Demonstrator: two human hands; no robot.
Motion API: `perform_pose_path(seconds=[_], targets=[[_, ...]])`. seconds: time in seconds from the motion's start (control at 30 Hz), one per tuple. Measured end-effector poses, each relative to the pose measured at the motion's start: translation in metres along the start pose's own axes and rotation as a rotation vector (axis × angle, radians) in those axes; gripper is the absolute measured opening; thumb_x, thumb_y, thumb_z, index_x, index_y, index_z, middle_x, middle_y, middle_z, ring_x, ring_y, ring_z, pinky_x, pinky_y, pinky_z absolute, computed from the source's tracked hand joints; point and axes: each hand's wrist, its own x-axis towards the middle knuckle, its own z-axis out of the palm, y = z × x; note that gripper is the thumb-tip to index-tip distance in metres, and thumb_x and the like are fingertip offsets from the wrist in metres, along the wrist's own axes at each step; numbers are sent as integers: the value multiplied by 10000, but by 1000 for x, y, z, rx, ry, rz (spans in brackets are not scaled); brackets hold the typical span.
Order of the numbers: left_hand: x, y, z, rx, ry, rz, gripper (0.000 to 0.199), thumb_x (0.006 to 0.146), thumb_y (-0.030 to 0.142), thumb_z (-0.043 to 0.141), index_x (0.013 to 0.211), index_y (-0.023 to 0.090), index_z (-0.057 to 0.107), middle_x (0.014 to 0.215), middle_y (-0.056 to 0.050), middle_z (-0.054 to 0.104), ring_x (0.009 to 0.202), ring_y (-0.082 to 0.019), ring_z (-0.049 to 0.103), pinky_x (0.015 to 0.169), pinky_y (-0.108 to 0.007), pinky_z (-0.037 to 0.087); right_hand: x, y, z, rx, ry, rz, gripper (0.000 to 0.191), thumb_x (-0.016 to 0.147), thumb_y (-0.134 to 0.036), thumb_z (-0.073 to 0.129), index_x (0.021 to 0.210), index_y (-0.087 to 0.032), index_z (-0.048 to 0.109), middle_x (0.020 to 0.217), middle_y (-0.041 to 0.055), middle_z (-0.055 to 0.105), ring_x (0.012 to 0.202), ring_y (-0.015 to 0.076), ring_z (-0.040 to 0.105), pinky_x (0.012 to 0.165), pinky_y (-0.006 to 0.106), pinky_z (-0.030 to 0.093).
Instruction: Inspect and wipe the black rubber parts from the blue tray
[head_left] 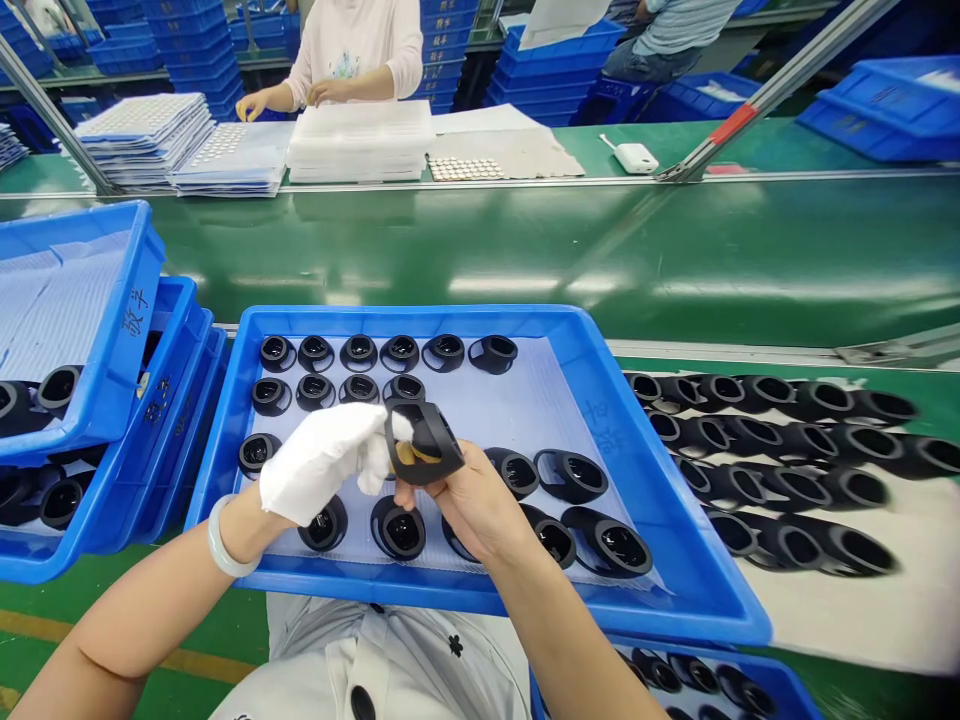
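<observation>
**A:** Can anyone read the writing on that stacked blue crate [131,315]? It's handwritten characters on the side wall, and there's more on the crate under it. The blue tray [420,322] has faint marks on its right wall too, but they're too blurry for me.

**B:** Can't read them with any confidence. What's going on with the hands?

**A:** The right hand [465,505] is bare and closed around a black molded cup [429,445], with the fingers curled up under it. The left hand [322,465] is covered in white fabric, bunched narrow, and its tip presses against the cup's rim. Can't tell if it's actually gripping. There's a yellowish patch inside the cup, no clue what it is.

**B:** So the cup's up off the tray?

**A:** Yep, held between both hands above the tray's middle, over a pale mesh sheet [465,400] with rows of matching black cups [397,530] on it. More black cups [772,480] lie in rows on the green table [750,260], just right of the tray.
</observation>
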Motion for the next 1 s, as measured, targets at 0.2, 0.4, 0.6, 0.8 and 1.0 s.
perform_pose_path(seconds=[0.2, 0.4, 0.6, 0.8, 1.0], targets=[[-6, 5, 9, 492, 162, 226, 142, 691, 242, 744, 648, 164, 633, 704, 5, 573, 650, -111, 508, 620, -241, 423, -3, -1, -9, -514, 235, -421, 181, 798, -174, 476, 776, -161, 656, 772, 21, 631, 721, 159, 550, 636, 259, 429], [-5, 0, 8, 688, 192, 467, 62, 777, 195, 657, 716, 186, 663, 749, -13, 620, 728, -137, 562, 698, -259, 456, -8, -6, -15, -670, 401, -644, 247, 872, -171, 462, 979, -197, 683, 867, 36, 658, 770, 162, 591, 675, 272, 459], [-1, -3, 5, 535, 356, 366, 84, 747, 257, 661, 783, 192, 701, 831, -28, 677, 778, -162, 619, 711, -266, 511, -15, -13, -8, -676, 398, -750, 164, 887, -192, 528, 895, -196, 691, 689, 4, 622, 593, 125, 563, 530, 232, 460], [4, -3, 2, 426, 501, 290, 199, 677, 320, 678, 813, 181, 720, 877, -52, 708, 827, -203, 645, 752, -320, 534, -19, -7, 0, -715, 370, -772, 174, 886, -146, 528, 1004, -195, 647, 769, 4, 660, 602, 117, 605, 554, 229, 511], [5, -5, 3, 427, 556, 261, 239, 655, 361, 698, 811, 180, 715, 819, -39, 700, 721, -184, 631, 679, -310, 531, -23, 3, 3, -824, 463, -826, 369, 916, -162, 483, 1285, -186, 477, 954, 68, 662, 856, 189, 645, 786, 352, 537]])
